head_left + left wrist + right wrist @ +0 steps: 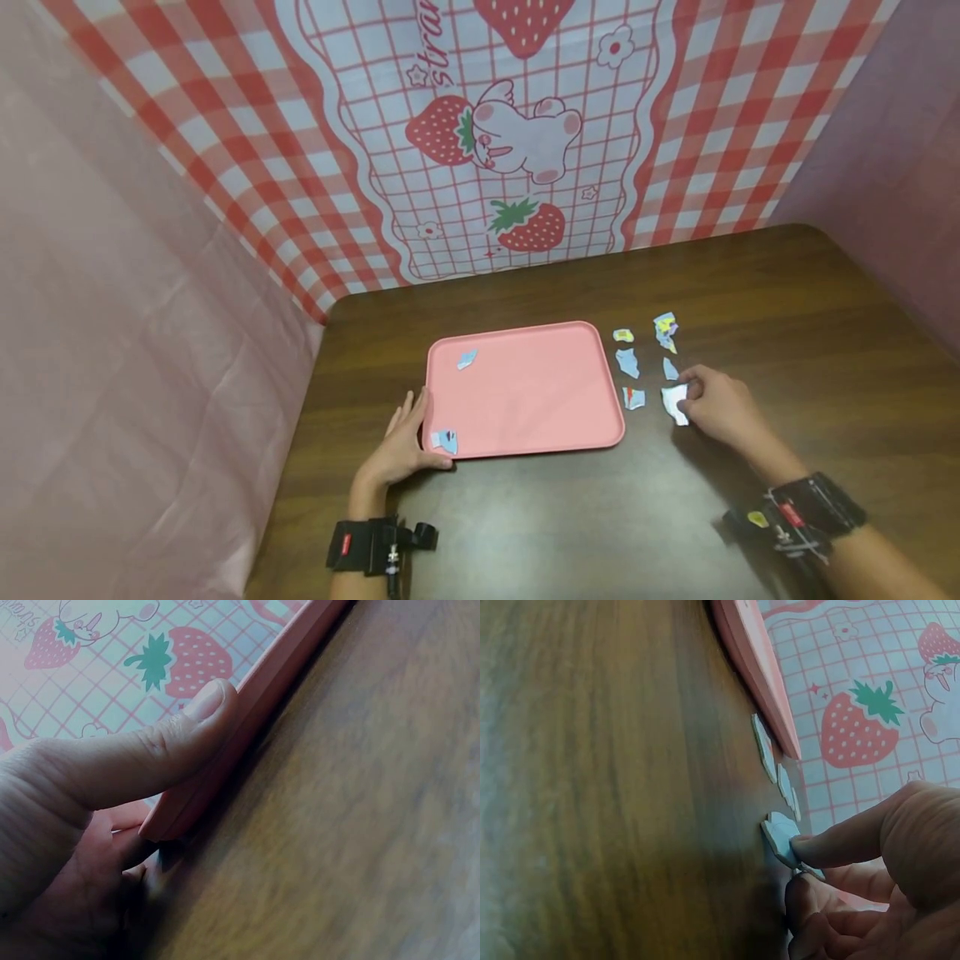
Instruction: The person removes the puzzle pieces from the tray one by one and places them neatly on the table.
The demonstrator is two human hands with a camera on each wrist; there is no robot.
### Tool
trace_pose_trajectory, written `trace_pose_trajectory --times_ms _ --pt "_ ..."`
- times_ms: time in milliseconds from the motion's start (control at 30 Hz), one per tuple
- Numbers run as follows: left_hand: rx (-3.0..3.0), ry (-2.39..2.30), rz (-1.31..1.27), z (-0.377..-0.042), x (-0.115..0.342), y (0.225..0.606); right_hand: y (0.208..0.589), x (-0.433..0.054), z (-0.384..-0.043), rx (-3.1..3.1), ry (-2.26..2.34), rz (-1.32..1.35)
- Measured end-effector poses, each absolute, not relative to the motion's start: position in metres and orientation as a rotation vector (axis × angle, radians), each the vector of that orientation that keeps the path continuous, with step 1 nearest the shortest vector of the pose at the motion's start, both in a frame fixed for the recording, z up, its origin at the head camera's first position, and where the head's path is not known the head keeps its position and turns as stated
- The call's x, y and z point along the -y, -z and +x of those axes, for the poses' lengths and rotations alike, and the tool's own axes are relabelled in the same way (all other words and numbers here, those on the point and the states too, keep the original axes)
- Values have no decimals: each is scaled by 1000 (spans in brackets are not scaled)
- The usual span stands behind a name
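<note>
A pink rectangular tray (525,392) lies on the brown table. My left hand (397,450) is at its near left corner, with the thumb (165,750) straight along the front rim and the fingers spread by the left side. Inside the tray are a pale blue puzzle piece (467,359) at the upper left and a joined blue patch (447,441) in the near left corner. Right of the tray, my right hand (716,404) pinches a whitish-blue, jagged puzzle piece (781,836) between thumb and fingers, low over the wood.
Several loose pieces stand in two columns right of the tray: a yellow one (623,335), a blue one (627,362), one with red (633,398), a yellow-blue cluster (665,332) and a small blue one (670,368). A strawberry-print cloth (525,167) hangs behind the table.
</note>
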State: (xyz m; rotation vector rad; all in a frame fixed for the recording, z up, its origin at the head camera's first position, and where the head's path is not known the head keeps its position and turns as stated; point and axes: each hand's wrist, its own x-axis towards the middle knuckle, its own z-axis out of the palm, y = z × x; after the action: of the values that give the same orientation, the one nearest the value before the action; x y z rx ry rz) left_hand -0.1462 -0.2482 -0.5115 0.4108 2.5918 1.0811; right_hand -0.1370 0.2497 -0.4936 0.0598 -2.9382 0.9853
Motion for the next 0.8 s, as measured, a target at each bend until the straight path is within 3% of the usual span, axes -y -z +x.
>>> trace_pose_trajectory --times_ms 800 --pt "-2579 -1119 429 -146 249 514 490 -249 -135 2919 -1000 -8"
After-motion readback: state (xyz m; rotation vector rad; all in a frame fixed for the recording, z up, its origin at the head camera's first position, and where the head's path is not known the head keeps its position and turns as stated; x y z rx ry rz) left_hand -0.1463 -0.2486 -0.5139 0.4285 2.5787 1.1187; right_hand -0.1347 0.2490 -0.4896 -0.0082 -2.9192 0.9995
